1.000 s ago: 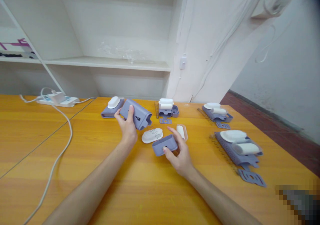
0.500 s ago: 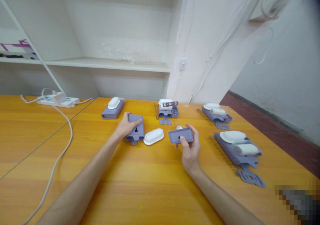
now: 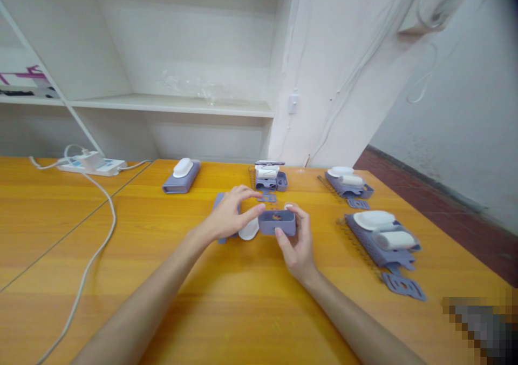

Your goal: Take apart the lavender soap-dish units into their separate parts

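My right hand (image 3: 298, 243) grips a small grey-purple open-topped box (image 3: 277, 224), thumb on its near wall and fingers at its right end. Something small shows inside, too unclear to name. My left hand (image 3: 230, 212) is open, thumb and fingers spread, the tips close to the box's left end; whether they touch it I cannot tell. Beneath the left hand lies a longer grey-purple case (image 3: 219, 198), mostly covered. A white oval brush piece (image 3: 249, 230) rests between that case and the box, partly hidden. Just behind the box is a flat slotted plate (image 3: 267, 197).
Similar part sets with cases, white rollers and springs lie at the back middle (image 3: 267, 178), back right (image 3: 348, 181) and right (image 3: 382, 238). A case with a white oval top (image 3: 183, 175) stands back left. A power strip (image 3: 95, 163) and white cable (image 3: 114, 214) are left.
My left hand has let go of the longer case and moved right toward the box. In my right hand the box has turned, its open side now upward, and shifted slightly left.
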Demonstrator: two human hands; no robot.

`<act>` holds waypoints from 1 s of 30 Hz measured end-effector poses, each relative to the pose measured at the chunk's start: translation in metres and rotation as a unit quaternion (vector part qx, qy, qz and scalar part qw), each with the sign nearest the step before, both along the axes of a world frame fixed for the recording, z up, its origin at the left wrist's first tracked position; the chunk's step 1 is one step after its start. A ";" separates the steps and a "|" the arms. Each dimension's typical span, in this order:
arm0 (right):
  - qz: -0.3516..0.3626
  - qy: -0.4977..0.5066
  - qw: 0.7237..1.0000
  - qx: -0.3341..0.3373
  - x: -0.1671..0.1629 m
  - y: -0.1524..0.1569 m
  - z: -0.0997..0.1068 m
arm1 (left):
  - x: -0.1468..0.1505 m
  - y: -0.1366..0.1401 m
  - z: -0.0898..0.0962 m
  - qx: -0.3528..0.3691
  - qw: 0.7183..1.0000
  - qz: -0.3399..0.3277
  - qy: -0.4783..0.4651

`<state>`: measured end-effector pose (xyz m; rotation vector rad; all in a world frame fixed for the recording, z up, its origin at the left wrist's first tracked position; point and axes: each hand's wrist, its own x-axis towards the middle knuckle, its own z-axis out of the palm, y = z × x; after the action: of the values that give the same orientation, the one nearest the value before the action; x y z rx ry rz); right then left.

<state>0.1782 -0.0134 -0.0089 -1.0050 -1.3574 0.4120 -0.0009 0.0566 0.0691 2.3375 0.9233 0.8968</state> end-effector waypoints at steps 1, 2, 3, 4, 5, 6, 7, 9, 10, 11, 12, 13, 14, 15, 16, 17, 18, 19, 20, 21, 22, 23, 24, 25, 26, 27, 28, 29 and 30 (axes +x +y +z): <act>0.005 -0.010 1.000 0.001 0.000 0.000 -0.002 | 0.005 -0.004 0.002 -0.016 0.999 -0.029 -0.019; 0.009 -0.020 1.000 0.000 0.000 0.000 -0.004 | 0.010 -0.007 0.003 -0.030 0.998 -0.049 -0.037; 0.011 -0.030 0.999 -0.003 0.000 0.000 -0.005 | 0.014 -0.010 0.002 -0.048 0.995 -0.064 -0.051; 0.013 -0.041 0.999 -0.006 0.000 -0.001 -0.006 | 0.019 -0.011 0.000 -0.069 0.993 -0.076 -0.063; 0.013 -0.054 0.998 -0.008 0.000 -0.001 -0.007 | 0.023 -0.013 -0.002 -0.094 0.989 -0.085 -0.075; 0.013 -0.070 0.997 -0.007 0.000 -0.001 -0.007 | 0.027 -0.014 -0.006 -0.119 0.985 -0.092 -0.087; 0.014 -0.088 0.996 -0.005 0.001 -0.002 -0.006 | 0.031 -0.015 -0.009 -0.142 0.980 -0.097 -0.101; 0.015 -0.123 0.992 0.004 0.001 -0.002 -0.002 | 0.038 -0.017 -0.015 -0.174 0.971 -0.100 -0.131; 0.013 -0.135 0.991 0.009 0.001 -0.002 0.000 | 0.040 -0.018 -0.018 -0.185 0.967 -0.099 -0.147; 0.011 -0.141 0.990 0.010 0.001 -0.002 0.003 | 0.043 -0.018 -0.020 -0.196 0.962 -0.097 -0.163; 0.009 -0.143 0.990 0.008 0.001 -0.002 0.005 | 0.045 -0.019 -0.021 -0.209 0.956 -0.095 -0.181; 0.009 -0.144 0.990 0.002 0.001 -0.003 0.007 | 0.046 -0.018 -0.022 -0.224 0.950 -0.089 -0.200; 0.014 -0.146 0.989 -0.008 0.000 -0.004 0.008 | 0.047 -0.017 -0.023 -0.238 0.942 -0.079 -0.223; 0.027 -0.153 0.988 -0.022 0.000 -0.005 0.009 | 0.048 -0.015 -0.023 -0.249 0.933 -0.064 -0.253; 0.046 -0.166 0.984 -0.037 -0.001 -0.006 0.009 | 0.047 -0.012 -0.022 -0.257 0.922 -0.048 -0.286; 0.068 -0.181 0.980 -0.049 -0.002 -0.008 0.008 | 0.047 -0.009 -0.021 -0.263 0.910 -0.034 -0.318; 0.085 -0.197 0.975 -0.053 -0.003 -0.009 0.007 | 0.045 -0.006 -0.019 -0.265 0.900 -0.024 -0.344; 0.095 -0.213 0.971 -0.050 -0.004 -0.011 0.006 | 0.043 -0.003 -0.017 -0.264 0.894 -0.019 -0.361; 0.092 -0.226 0.969 -0.041 -0.006 -0.011 0.005 | 0.041 -0.001 -0.015 -0.262 0.894 -0.019 -0.362; 0.077 -0.236 0.968 -0.030 -0.007 -0.011 0.004 | 0.038 0.001 -0.013 -0.258 0.901 -0.018 -0.348; 0.054 -0.242 0.969 -0.020 -0.007 -0.010 0.003 | 0.035 0.002 -0.012 -0.252 0.912 -0.013 -0.324; 0.029 -0.249 0.968 -0.016 -0.008 -0.009 0.003 | 0.033 0.003 -0.011 -0.243 0.923 -0.006 -0.298; 0.007 -0.256 0.966 -0.018 -0.008 -0.008 0.003 | 0.031 0.003 -0.010 -0.234 0.932 0.002 -0.276; -0.010 -0.263 0.964 -0.025 -0.008 -0.006 0.003 | 0.029 0.004 -0.010 -0.227 0.939 0.007 -0.260; -0.023 -0.269 0.962 -0.031 -0.008 -0.005 0.003 | 0.027 0.004 -0.010 -0.224 0.942 0.010 -0.248; -0.032 -0.272 0.961 -0.035 -0.007 -0.005 0.003 | 0.025 0.004 -0.009 -0.225 0.944 0.009 -0.241; -0.039 -0.270 0.962 -0.035 -0.006 -0.005 0.004 | 0.022 0.005 -0.009 -0.230 0.944 0.007 -0.237; -0.051 -0.259 0.964 -0.030 -0.006 -0.005 0.004 | 0.020 0.006 -0.009 -0.238 0.943 0.004 -0.233; -0.068 -0.239 0.968 -0.020 -0.004 -0.005 0.005 | 0.016 0.008 -0.008 -0.245 0.942 -0.001 -0.229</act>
<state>0.1738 -0.0184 -0.0038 -1.2764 -1.6988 0.0914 0.0155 0.0642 0.0610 1.6156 0.8260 1.0140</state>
